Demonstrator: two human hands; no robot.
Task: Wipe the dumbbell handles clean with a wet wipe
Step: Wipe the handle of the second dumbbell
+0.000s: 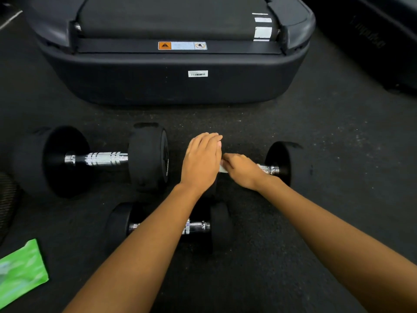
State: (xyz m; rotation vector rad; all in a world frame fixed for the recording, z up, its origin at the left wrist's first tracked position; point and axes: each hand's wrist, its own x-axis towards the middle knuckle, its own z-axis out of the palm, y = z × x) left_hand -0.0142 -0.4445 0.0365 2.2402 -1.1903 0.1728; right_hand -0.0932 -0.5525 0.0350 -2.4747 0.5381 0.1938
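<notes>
Both bare forearms reach in from 6 o'clock. The left hand lies flat, palm down, fingers together pointing to 12 o'clock. The right hand is curled, fingers pinched toward 10 o'clock, just beside the left.

Head camera looks steeply down, close over the floor, facing forward.
</notes>
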